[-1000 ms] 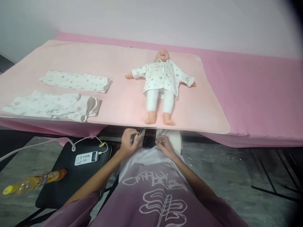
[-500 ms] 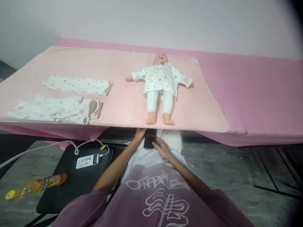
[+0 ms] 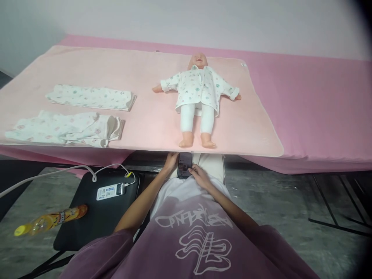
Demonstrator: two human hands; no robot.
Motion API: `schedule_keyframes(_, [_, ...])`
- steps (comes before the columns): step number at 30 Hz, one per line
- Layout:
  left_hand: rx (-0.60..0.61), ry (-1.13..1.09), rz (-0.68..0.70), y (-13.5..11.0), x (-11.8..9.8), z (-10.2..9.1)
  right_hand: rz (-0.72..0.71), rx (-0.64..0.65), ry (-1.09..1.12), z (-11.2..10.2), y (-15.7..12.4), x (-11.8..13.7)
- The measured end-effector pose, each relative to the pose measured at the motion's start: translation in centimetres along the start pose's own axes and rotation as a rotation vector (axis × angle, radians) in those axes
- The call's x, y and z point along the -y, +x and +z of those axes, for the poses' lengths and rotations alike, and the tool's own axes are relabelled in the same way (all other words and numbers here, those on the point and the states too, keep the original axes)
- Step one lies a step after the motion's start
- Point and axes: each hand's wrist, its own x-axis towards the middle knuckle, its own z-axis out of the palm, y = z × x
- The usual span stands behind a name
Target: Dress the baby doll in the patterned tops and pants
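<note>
Phone [image 3: 184,167] sits just below the table's [image 3: 305,116] near edge (under the doll's [image 3: 199,93] feet): left hand [image 3: 170,161] grips its left side, right hand [image 3: 200,176] rests loose fingers on the screen.

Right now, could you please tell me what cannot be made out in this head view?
Head view only:
1. Phone screen: too small, and partly covered by the right hand.
2. Left hand: fingers tucked behind the phone, so the grip is unclear.
3. Power bank label: too small to read.
4. Bottle label: blurred.
</note>
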Motion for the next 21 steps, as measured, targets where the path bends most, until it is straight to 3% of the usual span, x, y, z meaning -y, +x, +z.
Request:
schedule_keyframes(12, [0.081, -0.006, -0.025, -2.5, 1.0, -0.6, 0.035, -0.043, -0.106, 0.0, 1.0, 1.4])
schedule_keyframes(21, [0.034, 0.094, 0.028, -2.1, 2.0, -0.6, 0.028, -0.024, -0.055, -0.2, 1.0, 1.0])
